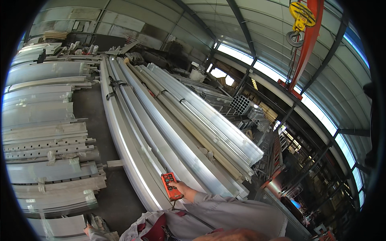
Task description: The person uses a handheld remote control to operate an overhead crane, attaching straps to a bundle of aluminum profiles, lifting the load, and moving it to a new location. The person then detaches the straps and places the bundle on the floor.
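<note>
Right hand (183, 188) wrapped around an orange remote control (170, 186), thumb on its buttons, above long bundled aluminium profiles (189, 132). Left hand (87, 230) barely showing at the lower edge, mostly cut off by grey sleeve (225, 209); grip impossible to tell. Yellow crane hook (298, 22) overhead, partly cropped.

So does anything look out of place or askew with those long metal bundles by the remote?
Nothing stands out. The bundles lie neatly side by side, strapped. The right hand holds the orange remote; the crane hook hangs empty.

Bright daylight from high windows (321, 116), glare on aluminium profiles (181, 132), strong fisheye bending, black rim corners
</note>
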Motion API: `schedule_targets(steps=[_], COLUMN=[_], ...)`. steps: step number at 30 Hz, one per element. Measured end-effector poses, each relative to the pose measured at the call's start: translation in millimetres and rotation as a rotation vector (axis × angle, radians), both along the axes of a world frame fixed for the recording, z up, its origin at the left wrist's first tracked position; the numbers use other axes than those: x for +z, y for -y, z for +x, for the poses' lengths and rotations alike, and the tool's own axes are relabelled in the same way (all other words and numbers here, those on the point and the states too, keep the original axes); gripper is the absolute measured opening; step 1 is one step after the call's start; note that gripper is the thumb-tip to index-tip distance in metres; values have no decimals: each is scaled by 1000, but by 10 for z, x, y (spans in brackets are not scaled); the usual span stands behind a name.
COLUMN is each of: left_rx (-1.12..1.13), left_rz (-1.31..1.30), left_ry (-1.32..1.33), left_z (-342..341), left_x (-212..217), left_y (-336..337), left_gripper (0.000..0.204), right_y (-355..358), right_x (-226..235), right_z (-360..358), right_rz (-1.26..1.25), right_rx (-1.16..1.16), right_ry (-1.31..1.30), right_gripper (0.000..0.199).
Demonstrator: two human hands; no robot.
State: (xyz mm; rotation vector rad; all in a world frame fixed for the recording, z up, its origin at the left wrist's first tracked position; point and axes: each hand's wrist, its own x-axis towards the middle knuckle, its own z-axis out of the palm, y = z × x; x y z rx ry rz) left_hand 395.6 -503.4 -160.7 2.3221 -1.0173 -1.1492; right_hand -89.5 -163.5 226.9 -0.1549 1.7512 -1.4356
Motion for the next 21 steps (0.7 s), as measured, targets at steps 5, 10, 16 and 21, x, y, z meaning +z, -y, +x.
schedule_targets(steps=[5,10,16,21], left_rx=[66,71,41,112], left_rz=[5,36,125,118], left_ry=[57,75,83,-10], left_z=[-44,-72,-120,-139], left_x=[-232,-88,353,433], left_y=[69,5,-142,-224], left_gripper=[61,65,68,67], right_y=[-11,62,357,728], right_x=[158,257,359,367], right_z=[-110,-257,-352,-239], right_rz=[-47,-86,-109,-74], right_rx=[28,45,105,219], right_ry=[-18,-28,-29,-110], right_gripper=[32,31,30,32])
